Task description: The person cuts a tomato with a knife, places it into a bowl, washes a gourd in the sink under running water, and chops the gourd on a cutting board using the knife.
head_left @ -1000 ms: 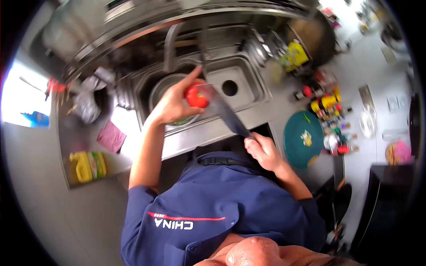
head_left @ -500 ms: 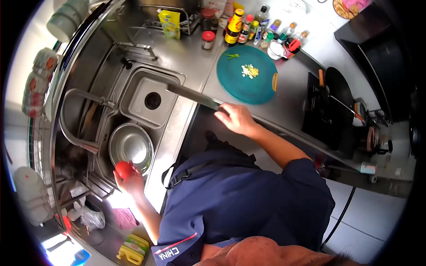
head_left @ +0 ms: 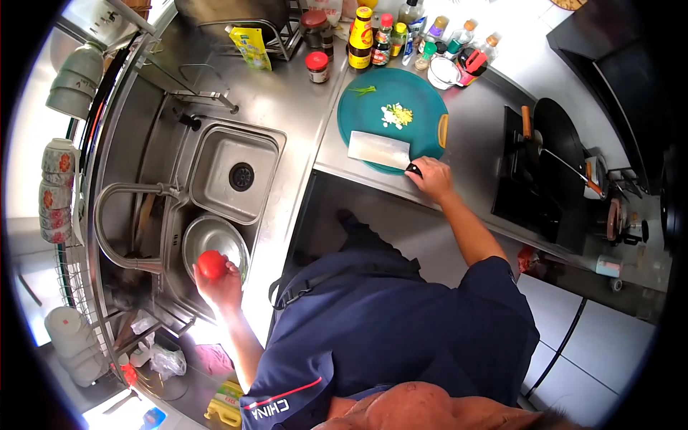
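Note:
My left hand [head_left: 221, 288] is closed around a red tomato [head_left: 211, 264], held over the metal bowl [head_left: 213, 240] in the lower sink basin. By its black handle, my right hand [head_left: 432, 179] grips a cleaver [head_left: 378, 149]. The wide blade lies flat over the near edge of the round teal cutting board [head_left: 365, 118]; whether it touches the board I cannot tell. Chopped white and yellow-green bits [head_left: 396, 115] sit mid-board, and a few green stalks [head_left: 364, 90] rest near its far left edge.
Sauce bottles [head_left: 360, 37] and jars [head_left: 317, 67] line the wall behind the board. On the right, a black wok [head_left: 557, 140] sits on the stove. A tall faucet [head_left: 107, 215] arches beside the sink [head_left: 276, 168]. Stacked bowls [head_left: 56, 190] stand on the left rack.
My right hand has carried the cleaver rightward, from above the counter edge by the sink to the board. My left hand has lifted the tomato slightly up and right.

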